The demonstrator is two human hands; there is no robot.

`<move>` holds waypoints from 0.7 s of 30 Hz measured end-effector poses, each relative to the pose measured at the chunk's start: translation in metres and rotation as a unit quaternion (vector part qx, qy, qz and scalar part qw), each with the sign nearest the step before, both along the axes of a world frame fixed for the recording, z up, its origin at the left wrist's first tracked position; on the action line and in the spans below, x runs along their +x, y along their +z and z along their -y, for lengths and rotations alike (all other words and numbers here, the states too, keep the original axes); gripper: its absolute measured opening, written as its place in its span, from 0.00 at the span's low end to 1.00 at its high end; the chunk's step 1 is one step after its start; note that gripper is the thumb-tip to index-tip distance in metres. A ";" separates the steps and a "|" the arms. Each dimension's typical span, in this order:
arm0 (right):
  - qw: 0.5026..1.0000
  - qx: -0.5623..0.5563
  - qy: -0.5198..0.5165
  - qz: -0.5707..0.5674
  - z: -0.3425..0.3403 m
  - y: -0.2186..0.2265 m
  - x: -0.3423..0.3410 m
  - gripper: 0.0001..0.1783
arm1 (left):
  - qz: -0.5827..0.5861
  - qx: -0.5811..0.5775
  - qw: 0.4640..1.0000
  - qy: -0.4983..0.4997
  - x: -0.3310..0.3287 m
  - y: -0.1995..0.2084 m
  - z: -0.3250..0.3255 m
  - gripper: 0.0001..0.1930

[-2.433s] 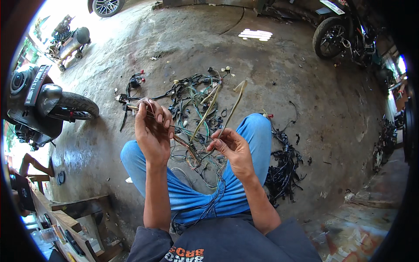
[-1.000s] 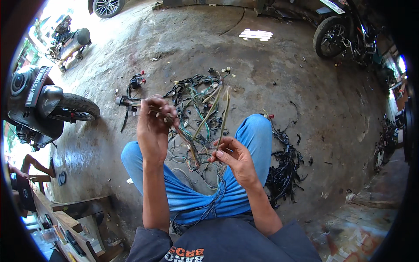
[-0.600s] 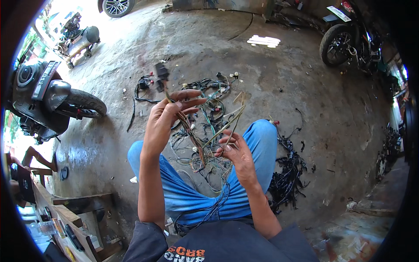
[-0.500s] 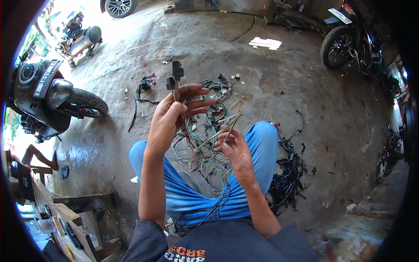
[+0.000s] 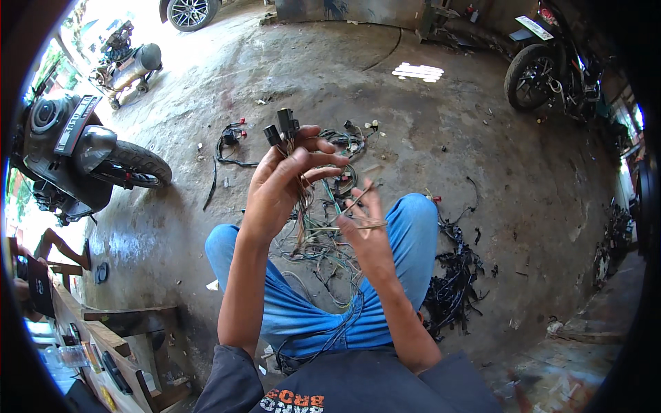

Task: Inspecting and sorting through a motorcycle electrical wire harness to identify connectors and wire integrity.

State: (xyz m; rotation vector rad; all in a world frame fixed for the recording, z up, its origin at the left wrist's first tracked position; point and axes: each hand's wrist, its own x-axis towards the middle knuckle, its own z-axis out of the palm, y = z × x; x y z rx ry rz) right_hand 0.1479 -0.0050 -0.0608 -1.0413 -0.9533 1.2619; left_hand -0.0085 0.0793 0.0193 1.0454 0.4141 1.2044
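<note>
My left hand (image 5: 275, 186) grips a wiring harness just below its black connectors (image 5: 284, 124), thumb pressed over the wires and the other fingers partly stretched. From that grip a bundle of thin wires (image 5: 301, 220) hangs down between my knees. My right hand (image 5: 368, 237), a little blurred, has a few loose wires (image 5: 375, 226) across its fingers and thumb. Below both hands a tangle of wires (image 5: 323, 255) lies on the floor and against my jeans. Beyond them sits more harness with connectors (image 5: 351, 141).
A short cable with a black plug (image 5: 231, 138) lies at far left. Black stripped tape or wire scraps (image 5: 454, 275) pile beside my right knee. Motorcycles stand at left (image 5: 96, 148) and far right (image 5: 544, 72). A wooden bench (image 5: 103, 330) is at lower left, an air compressor (image 5: 134, 65) behind.
My left hand has shifted slightly right, tilting the black connectors. My right hand has turned and moved slightly down, and the wires at it have swung lower.
</note>
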 end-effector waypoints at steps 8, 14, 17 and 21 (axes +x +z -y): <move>0.921 0.148 -0.280 0.226 0.008 0.020 0.008 0.40 | 0.035 -0.034 0.998 0.032 -0.009 0.005 -0.010 0.24; 0.935 0.211 -0.114 0.262 -0.005 0.032 -0.031 0.22 | 0.130 -0.143 0.981 0.036 0.021 0.031 0.003 0.17; 0.980 0.093 0.031 0.172 -0.008 0.020 -0.043 0.15 | 0.133 -0.090 0.983 -0.089 0.020 0.032 -0.010 0.17; 0.968 0.092 0.030 0.231 -0.024 0.014 -0.042 0.14 | 0.031 -0.114 0.993 0.015 0.007 0.039 -0.047 0.14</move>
